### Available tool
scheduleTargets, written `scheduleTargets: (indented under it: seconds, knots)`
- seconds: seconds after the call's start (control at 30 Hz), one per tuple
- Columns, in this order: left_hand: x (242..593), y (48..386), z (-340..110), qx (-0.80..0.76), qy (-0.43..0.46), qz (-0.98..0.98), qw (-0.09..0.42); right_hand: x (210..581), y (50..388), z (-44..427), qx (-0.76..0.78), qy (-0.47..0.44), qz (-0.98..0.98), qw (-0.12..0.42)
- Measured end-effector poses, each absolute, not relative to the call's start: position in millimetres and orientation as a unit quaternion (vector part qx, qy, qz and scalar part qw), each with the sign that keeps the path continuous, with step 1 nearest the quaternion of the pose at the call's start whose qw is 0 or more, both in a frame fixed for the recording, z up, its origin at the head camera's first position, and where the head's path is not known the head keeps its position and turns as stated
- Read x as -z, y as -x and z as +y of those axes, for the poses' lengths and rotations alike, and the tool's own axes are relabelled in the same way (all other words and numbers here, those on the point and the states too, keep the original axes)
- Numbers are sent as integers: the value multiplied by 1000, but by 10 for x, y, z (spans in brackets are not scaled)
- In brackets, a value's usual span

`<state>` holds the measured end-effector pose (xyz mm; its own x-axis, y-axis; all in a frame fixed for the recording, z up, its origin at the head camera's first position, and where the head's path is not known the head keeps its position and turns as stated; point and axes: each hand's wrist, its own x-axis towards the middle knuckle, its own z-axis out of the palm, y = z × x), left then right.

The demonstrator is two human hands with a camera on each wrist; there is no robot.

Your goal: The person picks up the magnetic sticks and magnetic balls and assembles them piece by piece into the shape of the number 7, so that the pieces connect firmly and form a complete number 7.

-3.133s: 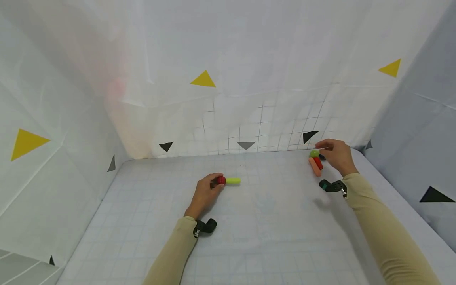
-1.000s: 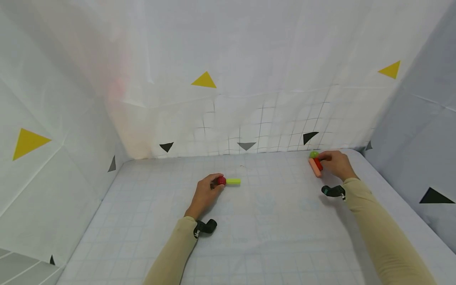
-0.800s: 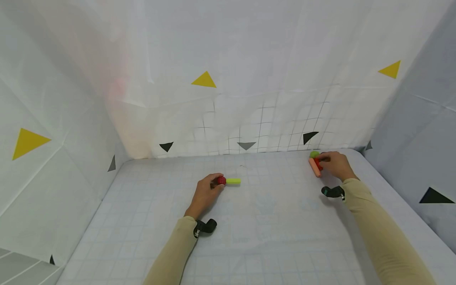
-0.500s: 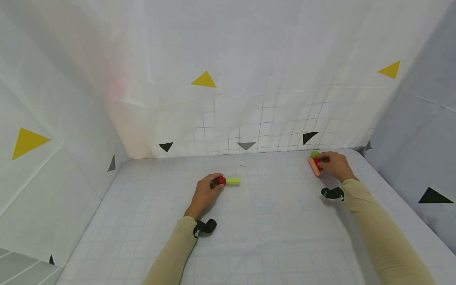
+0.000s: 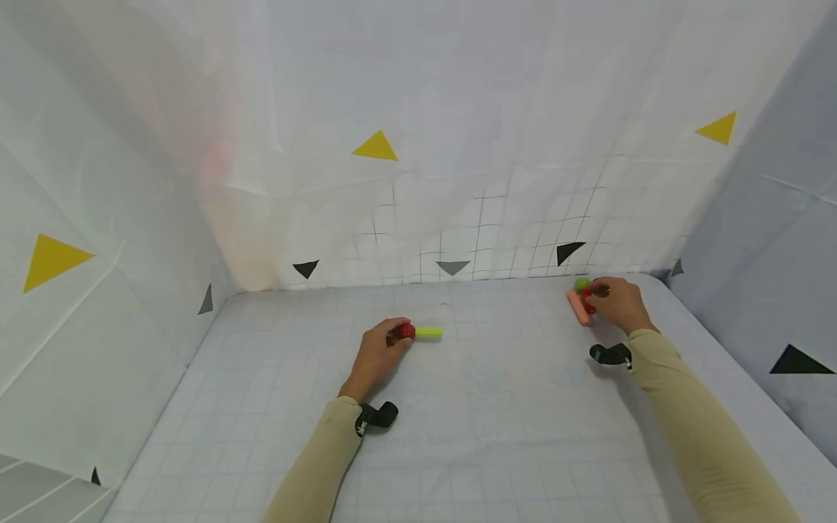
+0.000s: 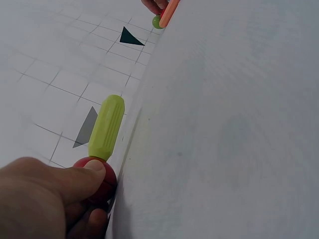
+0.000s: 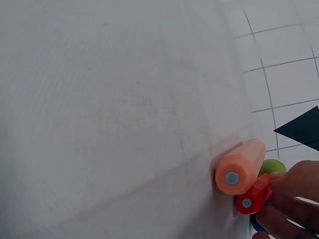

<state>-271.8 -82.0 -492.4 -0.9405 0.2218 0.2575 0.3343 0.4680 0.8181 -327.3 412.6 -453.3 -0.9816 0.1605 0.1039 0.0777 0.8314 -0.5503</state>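
In the head view my left hand (image 5: pixel 378 356) pinches a red ball (image 5: pixel 407 331) at mid-table. A yellow-green ribbed rod (image 6: pixel 107 127) sticks out from that ball, its near end against it. At the far right of the table my right hand (image 5: pixel 620 301) pinches a short red rod (image 7: pixel 253 198) with a grey disc in its end. Close along the red rod lies a thicker orange rod (image 7: pixel 238 170), also with a grey end disc. A green ball (image 5: pixel 582 284) sits at their far end, partly covered by my fingers in the right wrist view. Something dark blue (image 7: pixel 257 223) shows under the fingers.
The white gridded table (image 5: pixel 484 436) meets a white back wall (image 5: pixel 418 203) just behind the right-hand group. Side walls stand at left (image 5: pixel 118 218) and right (image 5: pixel 771 290). Black, grey and yellow triangles mark the walls. Each wrist carries a black camera mount.
My right hand has come down from beside the green ball onto the red rod. The green ball and red rod have shifted slightly right. My left hand has stayed still.
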Motion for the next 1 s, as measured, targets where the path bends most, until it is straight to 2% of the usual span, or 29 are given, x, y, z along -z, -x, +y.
scheduleTargets:
  seconds: [0.33, 0.63, 0.87, 1.0]
  knots:
    - [4921, 2722, -818, 491, 156, -855, 52, 4555, 3275, 4128, -291, 63, -953, 56]
    - [4923, 2723, -824, 493, 152, -855, 52, 4536, 3273, 4154, -298, 65, -950, 64]
    - [4918, 2716, -829, 491, 156, -855, 56, 4497, 3277, 4189, -290, 93, -946, 113]
    - [4920, 2716, -823, 494, 157, -853, 55, 4495, 3292, 4242, -273, 103, -950, 110]
